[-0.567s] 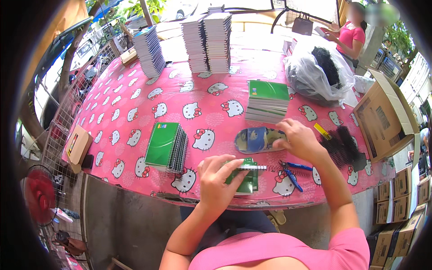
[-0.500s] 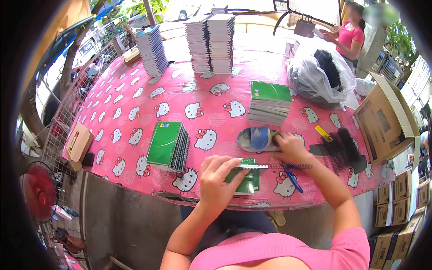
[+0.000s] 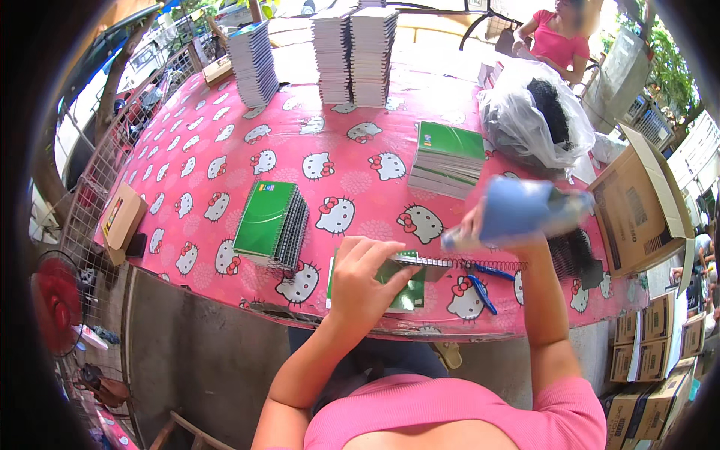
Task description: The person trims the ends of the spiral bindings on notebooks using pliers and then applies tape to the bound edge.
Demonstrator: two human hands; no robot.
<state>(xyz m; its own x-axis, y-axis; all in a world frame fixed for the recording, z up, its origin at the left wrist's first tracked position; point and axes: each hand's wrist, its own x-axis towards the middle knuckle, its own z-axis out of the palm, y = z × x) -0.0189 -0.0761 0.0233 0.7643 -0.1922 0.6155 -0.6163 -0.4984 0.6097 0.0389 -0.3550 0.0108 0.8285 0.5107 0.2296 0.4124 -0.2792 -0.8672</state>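
My left hand [image 3: 365,270] is closed on a small green notebook [image 3: 409,297] at the near table edge, fingers over its punched top edge. A thin dark spiral coil [image 3: 510,265] runs out from that edge to the right. Above and right of it, my right hand [image 3: 472,223] grips a slipper [image 3: 525,210], blue and smeared by motion, raised off the table. Some of this hand's fingers are hidden behind the slipper. Blue-handled pliers [image 3: 482,294] lie just below the coil.
Green spiral notebooks [image 3: 266,221] are stacked at left, more green notebooks [image 3: 448,161] right of centre. Tall notebook piles [image 3: 352,60] stand at the back. Black coils [image 3: 574,259], a plastic bag [image 3: 517,127] and a cardboard box [image 3: 637,210] occupy the right. A person [image 3: 559,41] stands beyond.
My right hand has lifted the slipper off the table and swung it up and to the right. My left hand stays on the notebook. The view has shifted slightly.
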